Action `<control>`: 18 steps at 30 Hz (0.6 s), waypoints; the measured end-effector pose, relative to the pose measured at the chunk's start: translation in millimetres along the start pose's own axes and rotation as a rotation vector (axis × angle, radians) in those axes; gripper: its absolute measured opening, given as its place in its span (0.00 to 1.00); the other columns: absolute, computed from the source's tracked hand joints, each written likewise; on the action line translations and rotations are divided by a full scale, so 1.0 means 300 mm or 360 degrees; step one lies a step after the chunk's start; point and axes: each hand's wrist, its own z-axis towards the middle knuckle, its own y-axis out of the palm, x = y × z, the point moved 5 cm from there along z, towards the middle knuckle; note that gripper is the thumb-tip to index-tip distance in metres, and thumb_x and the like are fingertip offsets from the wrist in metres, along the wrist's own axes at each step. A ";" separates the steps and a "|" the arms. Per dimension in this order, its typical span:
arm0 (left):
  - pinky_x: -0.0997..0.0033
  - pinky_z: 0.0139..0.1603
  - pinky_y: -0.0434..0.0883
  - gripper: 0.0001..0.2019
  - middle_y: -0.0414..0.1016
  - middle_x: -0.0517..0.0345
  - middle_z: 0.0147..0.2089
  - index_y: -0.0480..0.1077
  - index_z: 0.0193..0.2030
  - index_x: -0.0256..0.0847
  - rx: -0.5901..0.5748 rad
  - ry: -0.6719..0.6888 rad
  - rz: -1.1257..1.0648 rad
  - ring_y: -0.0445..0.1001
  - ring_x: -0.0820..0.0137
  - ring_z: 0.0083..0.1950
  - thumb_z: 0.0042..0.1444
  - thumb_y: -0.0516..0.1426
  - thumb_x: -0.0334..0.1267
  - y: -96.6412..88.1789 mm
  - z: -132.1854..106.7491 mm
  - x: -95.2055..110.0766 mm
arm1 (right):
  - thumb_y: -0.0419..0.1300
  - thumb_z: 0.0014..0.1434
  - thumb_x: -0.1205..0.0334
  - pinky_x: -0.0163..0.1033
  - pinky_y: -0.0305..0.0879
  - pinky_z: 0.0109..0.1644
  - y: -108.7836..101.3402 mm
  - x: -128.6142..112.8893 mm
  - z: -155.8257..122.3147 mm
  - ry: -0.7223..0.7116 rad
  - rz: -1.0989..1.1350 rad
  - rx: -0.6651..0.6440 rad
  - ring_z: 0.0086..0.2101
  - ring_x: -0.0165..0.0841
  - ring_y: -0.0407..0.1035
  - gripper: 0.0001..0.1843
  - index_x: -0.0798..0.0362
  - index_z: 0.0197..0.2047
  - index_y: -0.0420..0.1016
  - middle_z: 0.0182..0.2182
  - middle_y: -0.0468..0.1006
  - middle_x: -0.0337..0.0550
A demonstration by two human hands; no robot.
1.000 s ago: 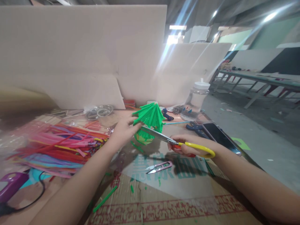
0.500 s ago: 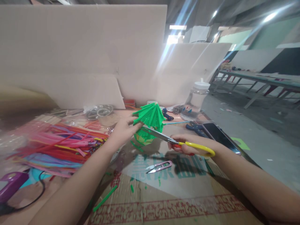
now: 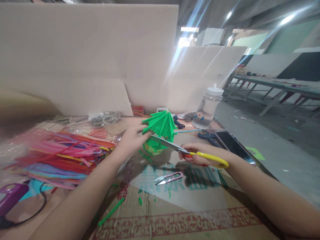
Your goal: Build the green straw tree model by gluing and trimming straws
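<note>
A bright green cone, like a small umbrella made of pipe cleaners (image 3: 162, 125), stands at the middle of the table. My left hand (image 3: 132, 138) grips its left edge between thumb and fingers. My right hand (image 3: 191, 154) is closed round the handles of scissors (image 3: 210, 158) with a yellow and a red loop. Their blades point left under the cone's lower edge, with the tip close to my left thumb. Below the cone sits something green and yellowish, partly hidden by the blades. Pink thread snips (image 3: 170, 178) lie on the cardboard in front.
Bundles of coloured pipe cleaners (image 3: 72, 150) lie at left, near a purple glue gun (image 3: 12, 198). A clear bottle (image 3: 208, 108), blue-handled pliers (image 3: 208, 136) and a phone (image 3: 235, 146) are at right. Green scraps (image 3: 112, 211) dot the cardboard (image 3: 175, 221). White boards stand behind.
The cone has shifted and tilted very slightly to the right. Both hands and the scissors stay almost in the same place.
</note>
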 end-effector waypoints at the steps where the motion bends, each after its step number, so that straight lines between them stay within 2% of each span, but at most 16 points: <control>1: 0.57 0.60 0.68 0.11 0.78 0.47 0.54 0.79 0.39 0.39 -0.0004 -0.0006 0.0004 0.74 0.56 0.59 0.57 0.58 0.42 0.001 0.000 0.000 | 0.55 0.64 0.54 0.29 0.55 0.26 -0.002 0.002 0.001 0.0014 -0.0023 0.0005 0.25 0.23 0.56 0.14 0.54 0.46 0.70 0.32 0.67 0.37; 5: 0.57 0.59 0.69 0.11 0.79 0.48 0.53 0.79 0.37 0.39 -0.0010 -0.0014 0.0042 0.74 0.56 0.58 0.57 0.58 0.43 0.002 0.002 0.004 | 0.56 0.63 0.54 0.30 0.58 0.30 -0.009 0.005 0.006 0.0031 -0.0062 0.0026 0.28 0.25 0.59 0.13 0.54 0.45 0.71 0.34 0.69 0.39; 8: 0.58 0.59 0.69 0.10 0.79 0.49 0.54 0.79 0.37 0.40 -0.0014 -0.0003 0.0072 0.74 0.57 0.58 0.57 0.58 0.42 0.002 0.004 0.005 | 0.59 0.61 0.45 0.34 0.60 0.35 -0.006 -0.005 0.012 -0.0072 -0.0014 -0.0002 0.33 0.28 0.62 0.21 0.55 0.44 0.70 0.36 0.70 0.40; 11: 0.58 0.61 0.68 0.11 0.78 0.48 0.56 0.80 0.38 0.40 -0.0017 0.0026 0.0070 0.74 0.57 0.59 0.57 0.58 0.42 0.002 0.004 0.007 | 0.61 0.55 0.38 0.35 0.60 0.35 0.002 0.001 0.019 -0.0066 0.0084 -0.0003 0.32 0.29 0.62 0.28 0.56 0.44 0.70 0.33 0.70 0.40; 14: 0.57 0.63 0.67 0.12 0.76 0.48 0.59 0.80 0.40 0.40 -0.0025 0.0036 0.0063 0.72 0.57 0.61 0.58 0.58 0.44 0.001 0.002 0.009 | 0.62 0.57 0.43 0.35 0.59 0.33 0.011 0.013 0.026 -0.0010 0.0155 0.0040 0.29 0.29 0.64 0.23 0.56 0.42 0.69 0.28 0.71 0.37; 18: 0.55 0.63 0.67 0.12 0.76 0.49 0.59 0.80 0.40 0.41 -0.0051 0.0006 0.0075 0.72 0.56 0.61 0.58 0.58 0.43 0.005 0.000 0.011 | 0.64 0.57 0.55 0.35 0.58 0.32 0.019 -0.002 0.024 0.0026 0.0004 0.0151 0.28 0.29 0.66 0.14 0.55 0.40 0.70 0.24 0.74 0.36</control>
